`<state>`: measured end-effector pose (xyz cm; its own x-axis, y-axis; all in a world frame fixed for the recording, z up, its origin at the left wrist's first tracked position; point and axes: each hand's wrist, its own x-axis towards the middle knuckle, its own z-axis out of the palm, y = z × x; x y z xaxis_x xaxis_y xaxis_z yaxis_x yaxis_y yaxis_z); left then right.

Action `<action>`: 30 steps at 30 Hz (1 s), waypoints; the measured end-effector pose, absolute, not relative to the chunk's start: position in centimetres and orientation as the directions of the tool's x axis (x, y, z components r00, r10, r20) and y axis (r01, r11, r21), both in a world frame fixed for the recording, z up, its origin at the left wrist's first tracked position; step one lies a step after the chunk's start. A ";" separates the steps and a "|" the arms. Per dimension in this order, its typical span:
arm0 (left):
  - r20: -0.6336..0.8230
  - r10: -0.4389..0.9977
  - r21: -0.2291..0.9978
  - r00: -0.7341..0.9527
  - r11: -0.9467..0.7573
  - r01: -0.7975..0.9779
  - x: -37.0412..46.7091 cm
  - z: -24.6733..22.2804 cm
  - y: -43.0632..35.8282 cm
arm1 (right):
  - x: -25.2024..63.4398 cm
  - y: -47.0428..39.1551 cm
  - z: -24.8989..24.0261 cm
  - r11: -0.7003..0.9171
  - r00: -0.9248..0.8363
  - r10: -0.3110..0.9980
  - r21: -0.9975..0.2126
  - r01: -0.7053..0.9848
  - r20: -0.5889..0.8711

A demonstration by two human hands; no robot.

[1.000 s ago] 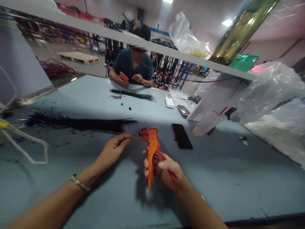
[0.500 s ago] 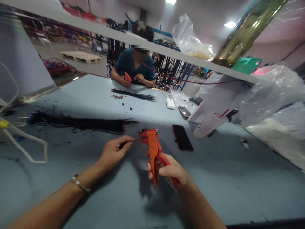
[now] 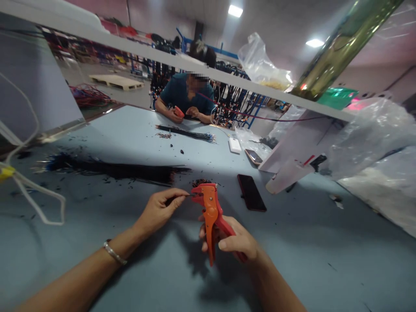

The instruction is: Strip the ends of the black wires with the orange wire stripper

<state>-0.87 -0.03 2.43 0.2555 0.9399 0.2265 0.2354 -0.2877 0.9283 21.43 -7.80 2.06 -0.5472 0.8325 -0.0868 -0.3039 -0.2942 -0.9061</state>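
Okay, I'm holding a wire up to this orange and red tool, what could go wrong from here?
The left hand pinches the thin dark wire close to the head of the orange and red tool in the right hand, so a slip might nip the skin. The wire is so slender that it could slide out of line at the jaws. Dark scraps lie just beyond the tool's head and might stray in.

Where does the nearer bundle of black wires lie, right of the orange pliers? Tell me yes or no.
No, the nearer bundle of black wires lies on the table to the left of the orange pliers.
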 end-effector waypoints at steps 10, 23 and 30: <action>0.206 0.930 0.937 0.303 -0.277 0.213 -0.9 2.4 -0.1 | 21.2 -7.7 1.8 -0.300 -0.544 0.833 -0.910 -0.287 -0.103; 0.201 0.911 0.939 0.360 -0.284 0.193 -0.9 2.5 -0.3 | 21.0 -7.6 1.7 -0.311 -0.536 0.835 -0.912 -0.266 -0.129; 0.280 0.889 0.914 0.362 -0.363 0.183 -1.0 2.9 -0.7 | 21.2 -7.6 1.4 -0.333 -0.539 0.832 -0.894 -0.300 -0.129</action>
<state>-0.97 -0.70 2.90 0.3625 0.8889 0.2802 0.1830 -0.3626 0.9138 21.20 -7.62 1.43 -0.5395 0.8320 -0.1293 -0.3001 -0.3335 -0.8937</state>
